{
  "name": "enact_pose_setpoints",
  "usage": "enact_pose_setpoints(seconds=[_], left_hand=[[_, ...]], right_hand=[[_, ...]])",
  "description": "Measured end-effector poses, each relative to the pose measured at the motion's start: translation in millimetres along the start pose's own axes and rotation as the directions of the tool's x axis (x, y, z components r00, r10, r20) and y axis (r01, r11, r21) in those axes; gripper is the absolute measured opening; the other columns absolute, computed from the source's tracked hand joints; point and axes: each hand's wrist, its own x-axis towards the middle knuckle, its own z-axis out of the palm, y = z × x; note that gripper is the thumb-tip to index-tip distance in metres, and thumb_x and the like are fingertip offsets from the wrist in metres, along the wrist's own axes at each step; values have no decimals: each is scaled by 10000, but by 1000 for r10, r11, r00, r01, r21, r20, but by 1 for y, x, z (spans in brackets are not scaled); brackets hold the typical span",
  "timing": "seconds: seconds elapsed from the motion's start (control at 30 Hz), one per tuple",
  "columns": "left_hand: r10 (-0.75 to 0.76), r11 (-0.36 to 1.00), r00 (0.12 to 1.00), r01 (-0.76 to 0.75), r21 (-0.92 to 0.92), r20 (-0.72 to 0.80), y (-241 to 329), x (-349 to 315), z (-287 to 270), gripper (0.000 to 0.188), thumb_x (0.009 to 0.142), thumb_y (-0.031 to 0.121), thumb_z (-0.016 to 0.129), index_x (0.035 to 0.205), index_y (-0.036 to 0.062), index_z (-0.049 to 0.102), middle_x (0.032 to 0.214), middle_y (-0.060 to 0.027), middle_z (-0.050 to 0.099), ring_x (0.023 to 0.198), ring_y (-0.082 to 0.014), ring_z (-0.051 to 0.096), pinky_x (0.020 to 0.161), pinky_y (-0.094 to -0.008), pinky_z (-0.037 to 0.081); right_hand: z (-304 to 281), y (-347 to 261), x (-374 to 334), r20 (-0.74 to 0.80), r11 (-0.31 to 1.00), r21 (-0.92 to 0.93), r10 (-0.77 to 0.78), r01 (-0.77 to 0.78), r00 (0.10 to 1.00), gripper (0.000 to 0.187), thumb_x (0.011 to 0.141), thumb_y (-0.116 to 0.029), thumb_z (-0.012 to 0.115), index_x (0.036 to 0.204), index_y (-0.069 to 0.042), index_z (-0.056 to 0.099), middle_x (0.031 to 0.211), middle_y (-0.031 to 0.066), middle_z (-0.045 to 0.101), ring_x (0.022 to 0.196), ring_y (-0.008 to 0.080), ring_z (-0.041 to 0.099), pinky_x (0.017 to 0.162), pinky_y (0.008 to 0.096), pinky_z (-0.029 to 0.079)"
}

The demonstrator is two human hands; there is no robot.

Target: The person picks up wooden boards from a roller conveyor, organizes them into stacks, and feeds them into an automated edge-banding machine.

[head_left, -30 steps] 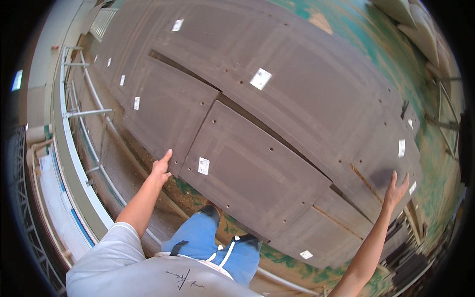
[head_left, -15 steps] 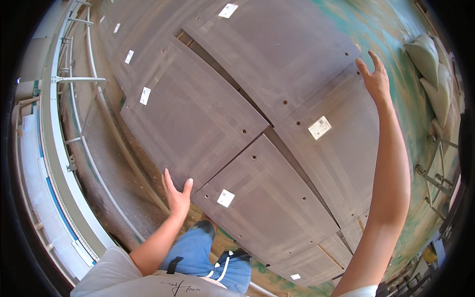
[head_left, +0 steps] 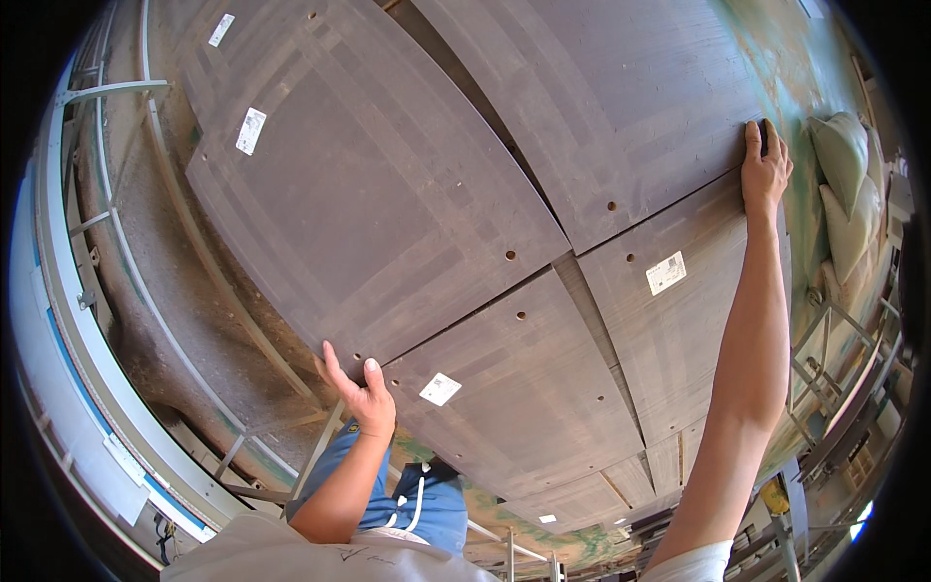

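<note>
Large flat grey-brown boards with small round holes and white labels lie edge to edge before me. My left hand is at the near edge of the left board, by its near corner, thumb and fingers spread apart. Beyond a long dark gap lies the far right board. At that board's right edge is my right hand, thumb on top and fingers bent over the side; their undersides are hidden. A near board and a right board meet these two along narrow seams.
On the left, metal rails curve beside a brown, dusty surface. Pale stuffed sacks rest on the right, past a worn green surface. Metal frames stand at the lower right. More boards reach toward the lower edge.
My right hand has come down onto the far right board's edge, its fingers closing there. My left hand stays by the left board's near corner. The view has shifted, and the boards appear larger.
</note>
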Motion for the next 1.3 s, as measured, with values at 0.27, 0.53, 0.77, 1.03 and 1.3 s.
enact_pose_setpoints(seconds=[0.27,0.53,0.77,1.03,1.3], left_hand=[[123,981,992,-120,154,-11,-21,11,-10,721,994,323,583,1572,24,273,1598,-325,185,1478,-458,247,1196,-529,253],[218,945,975,-202,256,-36,-24,11,-12,646,1033,320,522,1554,4,308,1588,-270,287,1469,-418,283,1214,-508,220],[143,902,982,-182,391,127,-2,-5,-27,656,1041,393,529,1550,30,329,1598,-283,255,1486,-424,266,1198,-510,263],[590,690,-76,-468,-551,804,68,-252,-26,207,839,62,694,1045,63,715,1146,-106,707,1120,-312,657,998,-418,518],[220,139,-894,-369,-919,391,-9,-514,17,412,897,189,629,1302,115,613,1524,-160,450,1480,-337,316,1231,-541,210]], right_hand=[[4,-14,-15,-73,997,55,-42,46,996,573,992,-558,529,1395,-159,607,1427,113,590,1327,368,483,1140,432,365],[-11,-51,-30,-278,965,220,-81,145,957,370,925,-299,648,1192,-43,651,1219,164,667,1209,383,543,1072,501,389],[-58,4,-180,-265,879,477,131,12,955,476,867,-191,700,1297,-9,603,1389,207,549,1316,408,477,1146,473,368],[-241,272,-483,-178,772,135,635,-621,752,456,922,-221,684,1308,9,603,1371,218,583,1308,370,512,1111,444,395],[-305,417,-635,267,386,211,861,-898,433,876,897,-511,732,1517,13,402,1480,234,506,1365,320,495,1121,384,385]])
